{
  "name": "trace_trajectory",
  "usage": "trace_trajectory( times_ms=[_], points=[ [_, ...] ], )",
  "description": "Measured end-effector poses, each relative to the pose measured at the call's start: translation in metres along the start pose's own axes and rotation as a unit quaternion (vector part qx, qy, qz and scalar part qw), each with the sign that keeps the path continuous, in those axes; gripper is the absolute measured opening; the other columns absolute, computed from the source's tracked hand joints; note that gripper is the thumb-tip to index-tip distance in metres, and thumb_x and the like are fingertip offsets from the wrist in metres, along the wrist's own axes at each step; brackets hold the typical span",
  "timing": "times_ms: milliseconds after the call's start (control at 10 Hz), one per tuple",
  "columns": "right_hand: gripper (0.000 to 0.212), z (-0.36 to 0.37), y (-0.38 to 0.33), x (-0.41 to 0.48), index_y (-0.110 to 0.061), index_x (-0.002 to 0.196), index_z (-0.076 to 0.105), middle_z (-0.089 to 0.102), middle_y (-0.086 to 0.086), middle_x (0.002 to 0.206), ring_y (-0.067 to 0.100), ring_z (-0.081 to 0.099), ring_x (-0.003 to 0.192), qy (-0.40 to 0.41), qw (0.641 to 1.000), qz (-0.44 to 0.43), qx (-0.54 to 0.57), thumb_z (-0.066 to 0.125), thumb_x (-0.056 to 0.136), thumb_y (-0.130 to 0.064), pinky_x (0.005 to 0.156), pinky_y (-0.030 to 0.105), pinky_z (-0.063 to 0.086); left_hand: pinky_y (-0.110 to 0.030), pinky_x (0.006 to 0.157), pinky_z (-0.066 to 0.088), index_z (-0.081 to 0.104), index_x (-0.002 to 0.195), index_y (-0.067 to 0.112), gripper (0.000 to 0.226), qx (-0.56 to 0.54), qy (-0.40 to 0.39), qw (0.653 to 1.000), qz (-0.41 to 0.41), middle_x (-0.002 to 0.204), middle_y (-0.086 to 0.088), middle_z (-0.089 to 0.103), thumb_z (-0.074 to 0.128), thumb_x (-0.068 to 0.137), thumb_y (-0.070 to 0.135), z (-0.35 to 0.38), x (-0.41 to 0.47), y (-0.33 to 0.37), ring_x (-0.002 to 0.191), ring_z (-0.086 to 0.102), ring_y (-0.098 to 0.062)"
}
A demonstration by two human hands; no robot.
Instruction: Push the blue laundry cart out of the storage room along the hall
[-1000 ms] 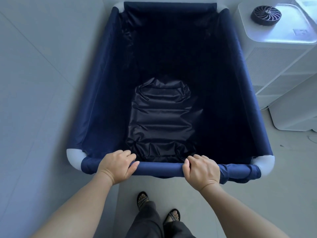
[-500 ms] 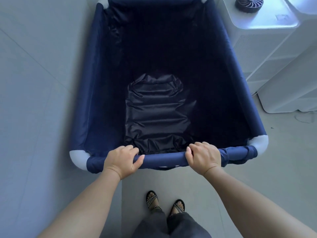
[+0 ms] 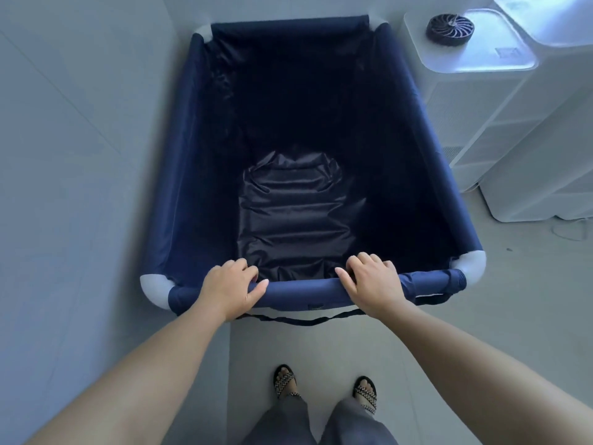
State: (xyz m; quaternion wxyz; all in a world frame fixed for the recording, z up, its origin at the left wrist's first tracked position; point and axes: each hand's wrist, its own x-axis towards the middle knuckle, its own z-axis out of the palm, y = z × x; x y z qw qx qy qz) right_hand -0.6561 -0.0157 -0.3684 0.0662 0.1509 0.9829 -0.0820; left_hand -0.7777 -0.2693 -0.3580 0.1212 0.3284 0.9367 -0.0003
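Note:
The blue laundry cart (image 3: 179, 175) is a deep navy fabric bin with white corner joints, and it fills the middle of the head view. Its inside holds only a crumpled dark liner. My left hand (image 3: 231, 287) grips the padded near rail left of centre, fingers curled over the top and thumb along the front. My right hand (image 3: 372, 284) grips the same rail right of centre. A dark strap hangs in a loop under the rail between my hands.
A pale wall (image 3: 80, 187) runs close along the cart's left side. Two white appliances (image 3: 500, 117) stand against the right, one with a round dark fan grille (image 3: 450, 28) on top. Grey floor (image 3: 500, 300) lies to the near right, and my sandalled feet (image 3: 324, 387) stand behind the cart.
The cart has rolled away from me, both arms stretching further out. The far rim has come into view again, and the appliances on the right have shifted in the frame.

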Motion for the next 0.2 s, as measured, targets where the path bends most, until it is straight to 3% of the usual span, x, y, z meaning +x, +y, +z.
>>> trace_trajectory(
  times_ms=[100, 200],
  points=[
    [0.043, -0.011, 0.004, -0.003, -0.019, 0.096, 0.055, 0.055, -0.003, 0.096, 0.020, 0.051, 0.092, -0.005, 1.000, -0.015, 0.005, 0.029, 0.094, -0.054, 0.077, 0.036, 0.037, -0.034, 0.077, 0.043, 0.062, 0.092, 0.024, 0.031, -0.088, 0.041, 0.993, -0.069, 0.092, 0.007, 0.059, 0.046, 0.088, 0.050, -0.010, -0.007, 0.012, 0.086, 0.053, -0.017],
    [0.045, -0.021, 0.009, -0.004, -0.019, 0.101, 0.055, 0.055, -0.003, 0.101, 0.020, 0.051, 0.093, 0.006, 0.999, -0.051, 0.002, 0.029, 0.094, -0.055, 0.078, 0.036, 0.038, -0.036, 0.082, 0.043, 0.062, 0.099, 0.024, 0.028, -0.134, 0.075, 0.985, -0.084, 0.102, 0.007, 0.061, 0.050, 0.088, 0.047, -0.015, -0.012, 0.032, 0.095, 0.055, -0.018]
  ],
)
